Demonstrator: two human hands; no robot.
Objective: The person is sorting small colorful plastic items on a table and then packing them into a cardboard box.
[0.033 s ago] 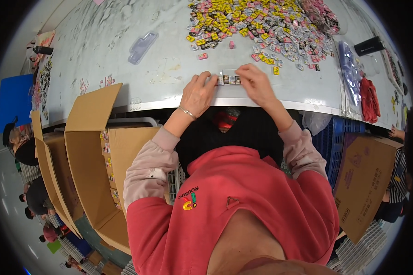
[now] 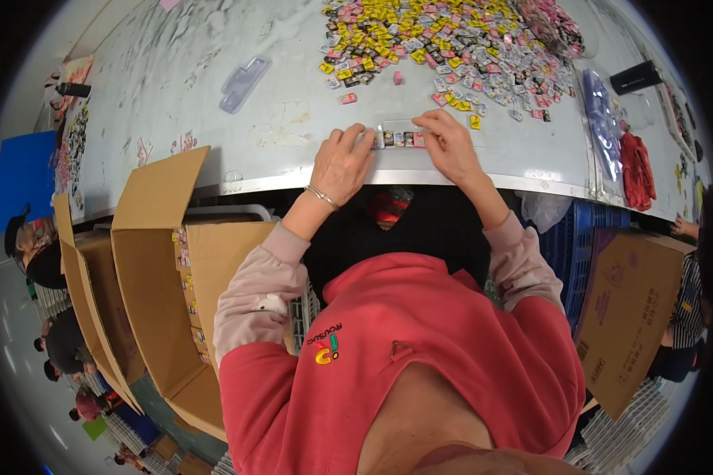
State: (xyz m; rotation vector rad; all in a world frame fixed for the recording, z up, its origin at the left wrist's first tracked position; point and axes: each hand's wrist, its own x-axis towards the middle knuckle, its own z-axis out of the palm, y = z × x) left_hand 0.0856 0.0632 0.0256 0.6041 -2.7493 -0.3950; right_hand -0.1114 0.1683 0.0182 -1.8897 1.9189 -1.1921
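Near the table's front edge lies a small clear plastic case with a row of tiny black, white and pink packets in it. My left hand grips the case's left end, fingers bent and thumb hidden. On the right end, my right hand is closed, thumb and forefinger at the case's upper right corner. Its fingertips partly cover that end. Beyond the hands, a large heap of small yellow, pink, black and white packets spreads over the table. A few lie loose, such as a pink one.
A clear plastic tray piece lies at the far left of the table. An open cardboard box stands below left, another carton below right beside a blue crate. A black bottle and red cloth lie right.
My right hand has shifted slightly right, uncovering a pink packet at the right end of the row. My left hand has stayed at its end of the case.
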